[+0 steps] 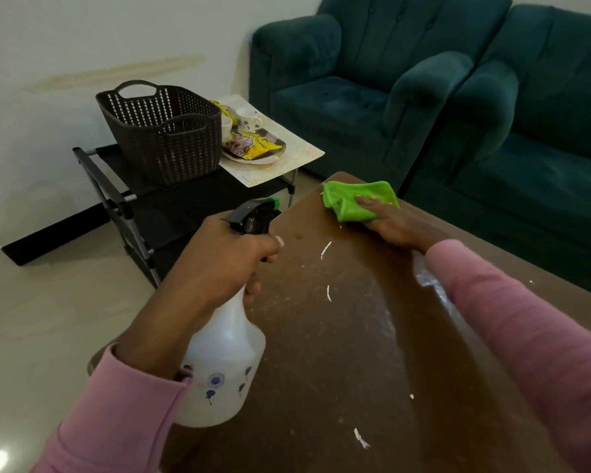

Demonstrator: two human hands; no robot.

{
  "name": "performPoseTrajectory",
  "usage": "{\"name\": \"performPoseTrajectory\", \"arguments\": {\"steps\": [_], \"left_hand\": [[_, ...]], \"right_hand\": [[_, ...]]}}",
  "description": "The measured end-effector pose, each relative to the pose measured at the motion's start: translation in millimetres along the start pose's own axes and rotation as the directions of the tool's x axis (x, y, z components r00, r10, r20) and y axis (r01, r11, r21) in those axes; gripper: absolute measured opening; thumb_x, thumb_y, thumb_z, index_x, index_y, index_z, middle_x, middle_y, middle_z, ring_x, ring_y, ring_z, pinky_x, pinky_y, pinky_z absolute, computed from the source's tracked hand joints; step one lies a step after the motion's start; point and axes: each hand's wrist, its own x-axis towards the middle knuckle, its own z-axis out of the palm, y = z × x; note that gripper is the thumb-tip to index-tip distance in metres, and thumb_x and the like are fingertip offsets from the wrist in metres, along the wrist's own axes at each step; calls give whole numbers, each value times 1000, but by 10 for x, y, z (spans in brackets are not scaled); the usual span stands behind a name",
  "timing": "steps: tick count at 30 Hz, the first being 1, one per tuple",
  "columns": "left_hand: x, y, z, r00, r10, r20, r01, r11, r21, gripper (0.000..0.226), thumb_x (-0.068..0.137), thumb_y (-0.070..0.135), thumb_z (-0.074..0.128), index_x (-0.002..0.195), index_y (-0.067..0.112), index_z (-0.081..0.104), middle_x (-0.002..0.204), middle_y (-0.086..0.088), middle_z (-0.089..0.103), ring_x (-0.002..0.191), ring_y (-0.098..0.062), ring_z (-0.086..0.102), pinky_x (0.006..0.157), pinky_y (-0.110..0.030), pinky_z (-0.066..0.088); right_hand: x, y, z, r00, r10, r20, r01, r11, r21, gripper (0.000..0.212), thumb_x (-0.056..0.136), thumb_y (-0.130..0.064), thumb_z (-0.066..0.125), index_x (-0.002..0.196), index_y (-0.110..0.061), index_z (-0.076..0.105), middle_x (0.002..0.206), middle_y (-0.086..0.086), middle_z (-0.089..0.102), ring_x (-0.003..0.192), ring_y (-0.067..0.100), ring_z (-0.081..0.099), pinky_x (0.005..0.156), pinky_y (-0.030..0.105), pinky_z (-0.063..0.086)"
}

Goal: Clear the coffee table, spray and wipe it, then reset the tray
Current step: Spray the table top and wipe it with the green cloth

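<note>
My left hand (pixel 226 254) grips the neck of a white spray bottle (pixel 224 367) with a black trigger head, held over the near left edge of the brown coffee table (pixel 338 336). My right hand (pixel 388 221) presses flat on a green cloth (pixel 347 203) at the table's far corner. The tabletop shows scratches and wet shine. A tray (pixel 253 160) with two cups (pixel 248 121) and yellow snack packets (pixel 260 146) sits on a pale mat off the table, to the back left.
A dark woven basket (pixel 164 131) stands on a black rack (pixel 133 203) left of the table, beside the mat with the tray. Two green armchairs (pixel 372 80) line the back and right. Pale floor lies to the left.
</note>
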Motion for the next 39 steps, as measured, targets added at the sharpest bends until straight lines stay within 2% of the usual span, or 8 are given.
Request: {"name": "performPoseTrajectory", "arguments": {"steps": [3,7,15,22,26,31,36,39], "left_hand": [[-28,6,2,1000,4,-3,-4,1000,-9,10,87,23,66,96,27,62,93,-5,69,47,-11,56,52,-27,45],[-100,16,38,999,26,-19,-26,1000,-1,11,86,20,67,96,23,62,91,-7,66,47,-10,56,53,-27,45],[-132,17,-30,998,29,-64,-33,998,-61,25,82,14,72,90,34,58,99,-7,65,38,-10,52,52,-31,47],[-214,48,35,995,44,-90,-43,999,13,17,86,12,67,90,25,57,91,-5,63,53,-13,57,50,-26,43],[-259,70,29,992,23,-122,-22,1000,7,17,85,10,66,90,25,59,91,-4,64,51,-12,57,48,-24,42],[-353,86,-45,985,3,-175,-5,1000,-13,16,83,7,66,91,20,61,84,-8,64,37,-9,53,46,-27,45],[-794,-107,-239,985,-30,-171,22,998,-51,17,85,12,68,96,24,62,82,-9,64,39,-8,52,42,-25,46],[-1078,-242,-323,982,-58,-177,44,996,-83,17,84,15,69,98,23,64,76,-10,65,38,-9,52,41,-23,46]], "right_hand": [[222,20,-134,990,132,-42,-133,990,-37,55,101,-32,42,151,-27,20,161,0,10,148,26,7,120,43,3],[389,-415,-99,993,101,-66,-106,991,-83,53,102,-33,38,151,-22,21,160,6,13,146,32,12,119,43,10],[-180,-669,287,937,-339,90,347,932,-102,54,100,-24,43,149,-30,21,159,-8,11,147,15,3,117,37,-5],[29,-565,4,998,42,-56,-46,996,-78,55,101,-33,40,151,-24,18,161,4,11,147,28,9,119,41,6],[-24,-1030,335,980,-190,54,196,969,-152,53,101,-33,38,151,-30,19,161,1,9,148,27,5,119,50,2],[-561,-1053,559,896,-415,158,438,884,-162,57,101,-27,39,151,-33,12,161,-7,3,147,15,-1,118,39,-6],[-502,-650,162,1000,-20,-9,20,1000,-5,56,101,-26,43,151,-26,18,161,4,11,147,27,11,120,40,6],[-472,-856,225,1000,-13,-20,12,998,-62,54,102,-28,39,151,-22,18,161,4,9,147,28,9,119,41,6]]}}
